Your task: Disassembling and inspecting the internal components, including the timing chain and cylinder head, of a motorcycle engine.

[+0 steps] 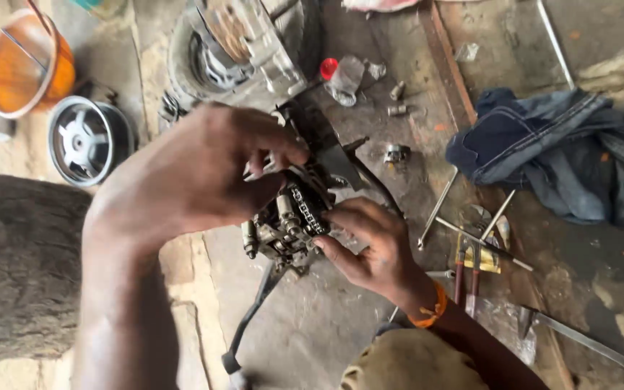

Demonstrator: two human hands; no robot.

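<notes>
my left hand [196, 170] curls over the top of the small engine assembly [287, 224], fingers closed on its upper edge, while my right hand [366, 249] pinches in from the side, fingertips on the timing chain [306, 209]. the assembly sits between both hands, above the oily concrete floor [312, 318], its kick lever [254, 310] hanging down. i judge steady support from the left matters, so the right can work the chain without slipping on grease. beyond lie pliers [467, 271], a long wrench [438, 206], a blue cloth [543, 152], a wheel hub [84, 141] and an orange bucket [27, 61].
</notes>
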